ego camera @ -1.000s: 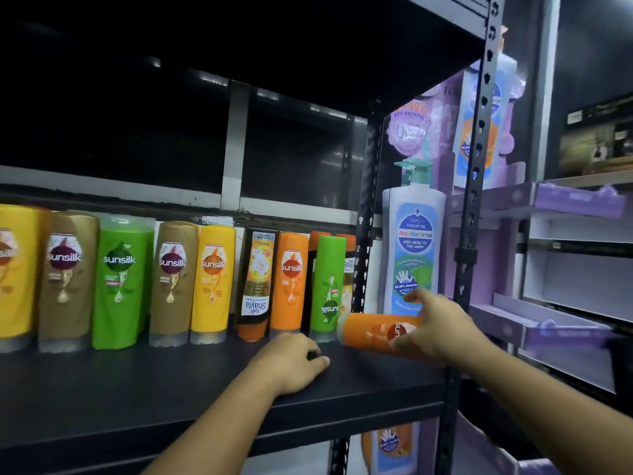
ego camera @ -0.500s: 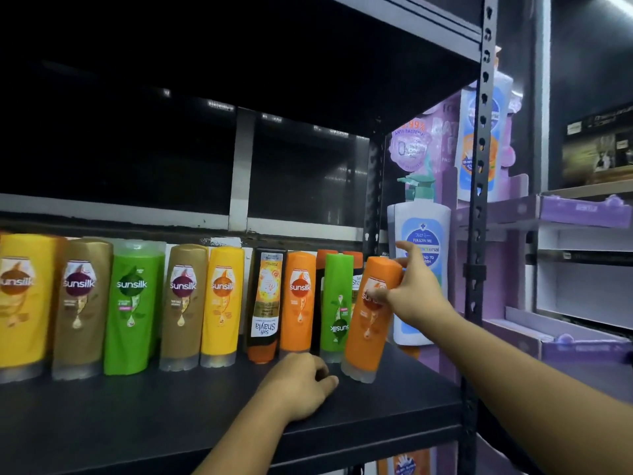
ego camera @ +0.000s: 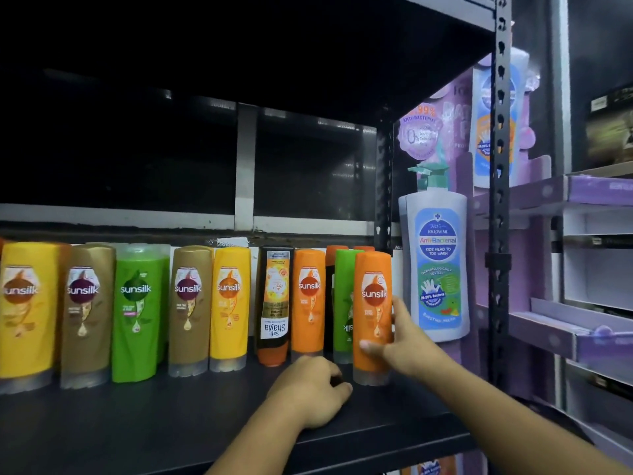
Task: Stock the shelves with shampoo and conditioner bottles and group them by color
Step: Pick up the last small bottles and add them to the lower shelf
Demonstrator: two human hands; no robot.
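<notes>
An orange Sunsilk bottle (ego camera: 372, 313) stands upright, cap down, on the black shelf (ego camera: 171, 423) at the right end of the row. My right hand (ego camera: 404, 341) holds it, thumb on the front and fingers round its right side. My left hand (ego camera: 313, 392) rests on the shelf just left of the bottle's base, fingers curled, holding nothing. Left of it stand a green bottle (ego camera: 344, 303), another orange bottle (ego camera: 308, 299), a black Shayla bottle (ego camera: 274, 303), then yellow (ego camera: 229, 299), brown (ego camera: 188, 303), green (ego camera: 137, 310), brown (ego camera: 85, 310) and yellow (ego camera: 24, 310) bottles.
A black perforated upright post (ego camera: 498, 200) bounds the shelf at the right. Behind it a large white pump bottle (ego camera: 436, 265) stands on a purple cardboard display (ego camera: 555, 193). More orange bottles sit behind the front row. The shelf board above is dark.
My right hand brought the orange bottle in lying sideways, tipped it up and set it upright on the shelf beside the green bottle. My left hand stayed resting on the shelf.
</notes>
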